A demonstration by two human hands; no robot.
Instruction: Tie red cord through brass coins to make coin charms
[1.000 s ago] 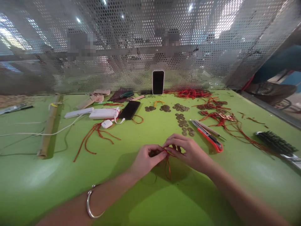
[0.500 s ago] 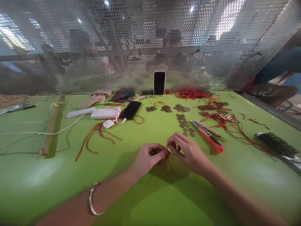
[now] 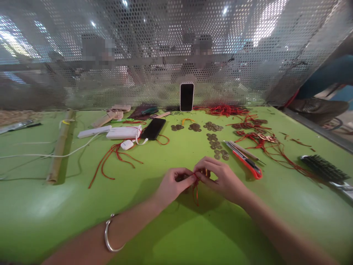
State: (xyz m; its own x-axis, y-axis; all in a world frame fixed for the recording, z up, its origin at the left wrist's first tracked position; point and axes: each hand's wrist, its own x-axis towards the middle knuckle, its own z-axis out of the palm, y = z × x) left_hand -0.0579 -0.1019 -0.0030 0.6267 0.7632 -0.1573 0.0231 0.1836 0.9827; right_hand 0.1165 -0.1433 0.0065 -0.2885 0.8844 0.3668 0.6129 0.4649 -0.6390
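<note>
Both hands meet above the green table (image 3: 165,235), near its front middle. My left hand (image 3: 174,186) is closed, its thumb and fingers pinching a red cord (image 3: 195,193) whose loose ends hang below. My right hand (image 3: 217,178) is closed on the same cord, its fingertips touching those of my left hand. Whatever lies inside the fingers around the knot is mostly hidden. Just beyond the hands, small groups of dark coins (image 3: 213,141) lie flat, with a red box cutter (image 3: 245,162) and a thin wooden-handled tool (image 3: 246,150) to their right.
A phone (image 3: 186,97) stands upright against the perforated metal screen (image 3: 154,81). Another phone (image 3: 154,129), white power banks (image 3: 124,133) and a bamboo stick (image 3: 58,154) lie left. Red cords (image 3: 226,110) lie at the back; a black brush (image 3: 325,169) is at right.
The fingertips of my right hand have moved slightly left and down, closer to my left hand at the knot. My left hand has hardly moved.
</note>
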